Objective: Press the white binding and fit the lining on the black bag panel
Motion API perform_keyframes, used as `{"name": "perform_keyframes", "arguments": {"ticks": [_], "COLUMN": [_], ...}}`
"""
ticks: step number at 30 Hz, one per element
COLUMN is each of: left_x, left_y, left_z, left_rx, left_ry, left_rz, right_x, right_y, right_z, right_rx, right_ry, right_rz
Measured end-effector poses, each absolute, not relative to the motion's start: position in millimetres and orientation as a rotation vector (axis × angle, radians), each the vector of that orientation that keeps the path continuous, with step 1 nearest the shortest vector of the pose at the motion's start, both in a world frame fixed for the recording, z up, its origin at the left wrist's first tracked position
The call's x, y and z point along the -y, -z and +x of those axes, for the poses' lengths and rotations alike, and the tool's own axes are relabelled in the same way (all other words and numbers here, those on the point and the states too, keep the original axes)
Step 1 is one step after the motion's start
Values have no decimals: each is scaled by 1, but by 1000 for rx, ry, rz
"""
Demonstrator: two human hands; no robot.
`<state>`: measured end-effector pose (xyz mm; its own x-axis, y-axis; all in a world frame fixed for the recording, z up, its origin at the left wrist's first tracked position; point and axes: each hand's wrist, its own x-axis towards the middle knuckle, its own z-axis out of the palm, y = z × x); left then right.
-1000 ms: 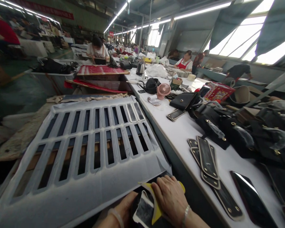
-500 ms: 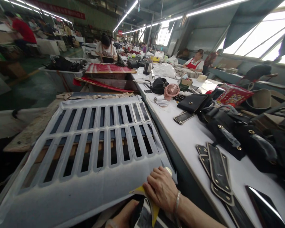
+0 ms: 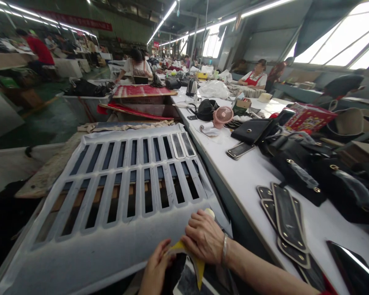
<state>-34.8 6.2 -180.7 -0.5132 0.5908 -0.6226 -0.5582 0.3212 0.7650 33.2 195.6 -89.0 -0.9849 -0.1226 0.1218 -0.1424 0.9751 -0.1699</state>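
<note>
At the bottom middle, my right hand [image 3: 204, 237] is closed in a fist with the thumb side against a yellow sheet [image 3: 200, 266]. A round, pale yellow end [image 3: 209, 213] sticks out past its knuckles; the rest of that thing is hidden. My left hand [image 3: 155, 268] pinches the yellow sheet's upper left corner between thumb and fingers. Under the sheet lies a dark piece with a white border [image 3: 187, 278], partly cut off by the frame. Just beyond both hands stretches a grey-white slotted panel [image 3: 119, 250]. Two dark, pale-edged strips [image 3: 183, 144] lie at its far right corner.
On the white table [image 3: 233, 184] to the right lie a stack of dark studded straps [image 3: 287, 217], a phone-like dark slab [image 3: 353, 266], black bags [image 3: 298, 172] and a pink fan [image 3: 223, 116]. A gap runs between panel and table. Co-workers sit farther back.
My left hand has risen from low beside the dark piece to the yellow sheet's corner. My right hand has shifted slightly left and up. The view has turned a little left.
</note>
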Motion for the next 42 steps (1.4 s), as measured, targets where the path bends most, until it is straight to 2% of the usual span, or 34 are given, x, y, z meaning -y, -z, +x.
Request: {"name": "perform_keyframes", "arguments": {"ticks": [4,8,11,18,26,42], "left_x": [5,-13,-27,-28,-23,-26], "left_y": [132,80,60,65,70,66], "left_z": [-43,-49,-48,-41,-30,-31], "left_rx": [-1650,-1918,-2006,-2060,-2068,-1996], "left_ry": [-1533,-1012,-786,-660,-711,-506], "left_rz": [257,771,894,946,1072,1277], "right_x": [-200,-204,-205,-207,-212,-201], "right_y": [90,92,94,92,92,97], "right_z": [28,25,24,20,25,49], "right_rx": [3009,3009,3010,3014,3023,3097], "right_ry": [-274,-275,-268,-251,-236,-244], "right_rz": [282,346,386,490,558,353]}}
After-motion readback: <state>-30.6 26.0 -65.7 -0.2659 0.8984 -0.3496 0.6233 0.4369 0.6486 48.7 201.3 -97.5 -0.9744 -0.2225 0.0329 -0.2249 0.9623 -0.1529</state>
